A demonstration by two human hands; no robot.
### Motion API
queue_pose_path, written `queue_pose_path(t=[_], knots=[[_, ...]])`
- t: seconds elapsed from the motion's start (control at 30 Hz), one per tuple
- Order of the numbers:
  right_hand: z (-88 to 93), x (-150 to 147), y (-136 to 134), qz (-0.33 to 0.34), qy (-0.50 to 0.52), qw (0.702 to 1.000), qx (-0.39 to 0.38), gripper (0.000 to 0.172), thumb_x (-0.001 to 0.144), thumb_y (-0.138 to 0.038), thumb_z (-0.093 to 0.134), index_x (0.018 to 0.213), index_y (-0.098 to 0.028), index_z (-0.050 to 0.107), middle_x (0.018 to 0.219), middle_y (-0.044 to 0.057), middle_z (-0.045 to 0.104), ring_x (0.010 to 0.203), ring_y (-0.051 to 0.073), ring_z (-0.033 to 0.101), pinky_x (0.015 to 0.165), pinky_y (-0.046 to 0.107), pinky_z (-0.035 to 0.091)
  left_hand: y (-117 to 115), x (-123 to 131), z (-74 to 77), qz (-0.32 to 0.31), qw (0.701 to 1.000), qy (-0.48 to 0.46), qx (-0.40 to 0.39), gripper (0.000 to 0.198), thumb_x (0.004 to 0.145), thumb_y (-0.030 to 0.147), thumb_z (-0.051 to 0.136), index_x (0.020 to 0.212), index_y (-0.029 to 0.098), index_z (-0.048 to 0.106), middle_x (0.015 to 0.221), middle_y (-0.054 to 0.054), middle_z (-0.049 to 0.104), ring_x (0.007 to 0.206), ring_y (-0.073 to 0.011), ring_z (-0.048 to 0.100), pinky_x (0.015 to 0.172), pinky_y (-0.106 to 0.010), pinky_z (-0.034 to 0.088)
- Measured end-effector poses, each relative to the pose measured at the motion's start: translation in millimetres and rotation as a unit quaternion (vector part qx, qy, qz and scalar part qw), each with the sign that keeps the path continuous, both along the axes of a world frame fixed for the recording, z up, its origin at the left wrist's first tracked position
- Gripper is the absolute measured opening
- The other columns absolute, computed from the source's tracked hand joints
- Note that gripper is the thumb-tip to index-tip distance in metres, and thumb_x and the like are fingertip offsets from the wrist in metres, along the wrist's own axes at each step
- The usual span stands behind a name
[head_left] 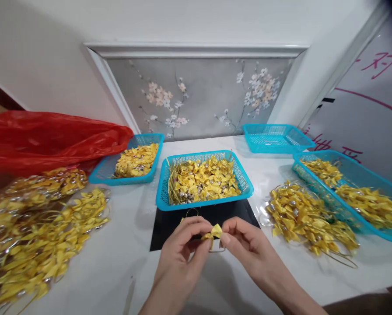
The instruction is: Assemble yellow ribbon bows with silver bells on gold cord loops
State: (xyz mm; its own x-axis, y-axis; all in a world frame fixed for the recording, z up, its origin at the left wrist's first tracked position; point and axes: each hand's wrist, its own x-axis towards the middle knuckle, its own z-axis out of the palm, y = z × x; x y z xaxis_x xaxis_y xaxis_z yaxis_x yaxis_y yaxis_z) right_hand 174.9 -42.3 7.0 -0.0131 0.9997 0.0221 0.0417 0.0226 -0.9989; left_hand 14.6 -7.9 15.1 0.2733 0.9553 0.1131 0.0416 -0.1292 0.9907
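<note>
Between my two hands is a small gold ribbon bow (216, 230) with a thin gold cord loop hanging from it. My left hand (187, 245) pinches the bow's left side between thumb and fingers. On its other side, my right hand (248, 243) grips the ribbon edge with thumb and forefinger. Both hands are above the table, at the near edge of a black mat (163, 229). Just beyond them stands a blue plastic basket (205, 204) heaped with similar gold bows, silvery bells and cords. My fingers partly hide the bow.
Loose piles of gold bows lie at the left (68, 236) and right (301, 214). A blue basket of bows (127, 180) stands back left beside a red plastic bag (51, 135). Another basket with bows (353, 205) is at right; an empty blue basket (278, 148) sits against the wall.
</note>
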Motion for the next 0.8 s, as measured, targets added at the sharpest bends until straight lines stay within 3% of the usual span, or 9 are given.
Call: queue_pose_path(t=[0.13,0.23,0.33,0.47,0.63,0.8], knots=[[-5.0,-5.3,-6.5,-0.025,-0.023,0.999,0.028,0.019,0.091,-0.035,0.054,0.081,-0.019,0.056,0.072,-0.002,0.055,0.066,0.013,0.053,0.058,0.023,0.045,-5.7,1.2,-3.3,0.084,0.984,0.098,0.122,0.032,0.081,0.005,0.059,0.099,0.028,0.073,0.107,-0.004,0.065,0.097,-0.0206,0.065,0.075,-0.025,0.057],[-4.9,-9.0,-8.9,-0.038,-0.025,0.996,0.072,0.013,0.09,-0.03,0.055,0.081,-0.02,0.056,0.08,0.001,0.06,0.073,0.015,0.057,0.065,0.025,0.048,-8.7,0.2,-3.5,0.129,0.958,0.17,0.192,0.035,0.083,0.004,0.057,0.107,0.027,0.069,0.11,-0.006,0.065,0.098,-0.0208,0.065,0.077,-0.026,0.057],[-4.0,-12.5,-8.3,-0.035,-0.029,0.995,0.092,0.007,0.088,-0.027,0.057,0.086,-0.02,0.058,0.087,0.002,0.064,0.079,0.016,0.06,0.071,0.027,0.05,-11.0,-0.8,-3.9,0.137,0.93,0.223,0.259,0.036,0.085,0.003,0.056,0.112,0.025,0.065,0.112,-0.006,0.063,0.101,-0.0201,0.065,0.083,-0.027,0.057],[-3.8,-15.9,-4.7,-0.063,-0.083,0.988,0.112,0.01,0.089,-0.024,0.057,0.081,-0.02,0.062,0.072,0.0,0.063,0.067,0.015,0.057,0.061,0.025,0.047,-11.8,-2.0,-8.1,0.141,0.9,0.227,0.344,0.037,0.086,0.001,0.053,0.114,0.023,0.063,0.111,-0.007,0.062,0.101,-0.0181,0.064,0.086,-0.027,0.057],[-6.9,-17.1,-1.5,-0.07,-0.136,0.963,0.22,0.013,0.089,-0.012,0.055,0.087,-0.019,0.065,0.079,0.002,0.067,0.072,0.014,0.062,0.063,0.024,0.048,-11.9,-5.9,-10.6,0.129,0.909,0.241,0.313,0.028,0.086,0.006,0.057,0.11,0.02,0.065,0.11,-0.007,0.062,0.099,-0.0176,0.065,0.085,-0.024,0.058],[-9.0,-16.8,-0.8,-0.076,-0.201,0.936,0.278,0.017,0.087,-0.004,0.054,0.092,-0.016,0.065,0.081,0.006,0.066,0.073,0.017,0.061,0.063,0.027,0.051,-10.2,-5.9,-8.9,0.119,0.919,0.226,0.3,0.023,0.086,0.006,0.057,0.103,0.018,0.067,0.106,-0.007,0.062,0.092,-0.0148,0.067,0.082,-0.021,0.058]])
